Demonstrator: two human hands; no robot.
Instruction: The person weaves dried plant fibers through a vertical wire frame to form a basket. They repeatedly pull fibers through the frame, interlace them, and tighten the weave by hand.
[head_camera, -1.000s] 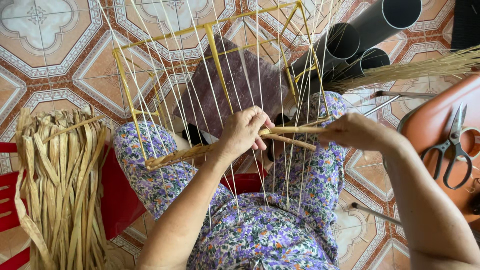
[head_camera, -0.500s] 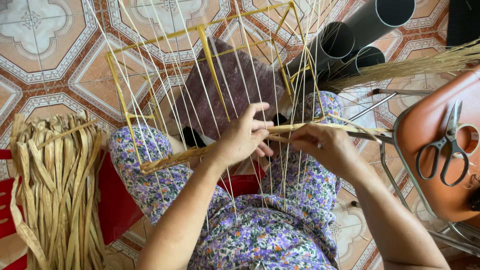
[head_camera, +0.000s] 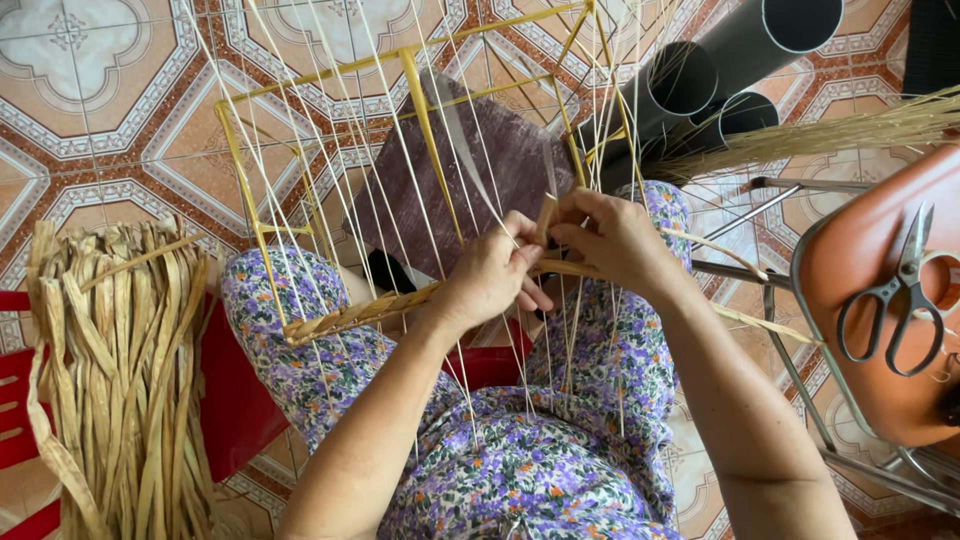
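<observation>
- left hand (head_camera: 490, 285) pinches the woven straw band (head_camera: 350, 315); right hand (head_camera: 615, 240) nips a flat strand (head_camera: 545, 218).
- strand looks light, pliable, likely brittle; best held near the weave among the taut strings (head_camera: 330, 150).

Frame (head_camera: 400, 70) stands on the lap at centre; straw bundle (head_camera: 120, 370) at nine o'clock, scissors (head_camera: 895, 295) on a chair (head_camera: 870, 400) at three, pipes (head_camera: 740, 70) at one.

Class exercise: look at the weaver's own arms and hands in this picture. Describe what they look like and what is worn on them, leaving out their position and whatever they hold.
Both arms are bare from above the elbow down; no sleeves reach the forearms. The left hand and right hand wear no gloves, and no rings, bracelets or watch show. The fingernails look short and unpainted. The only clothing in view is the floral purple garment over the lap.
</observation>
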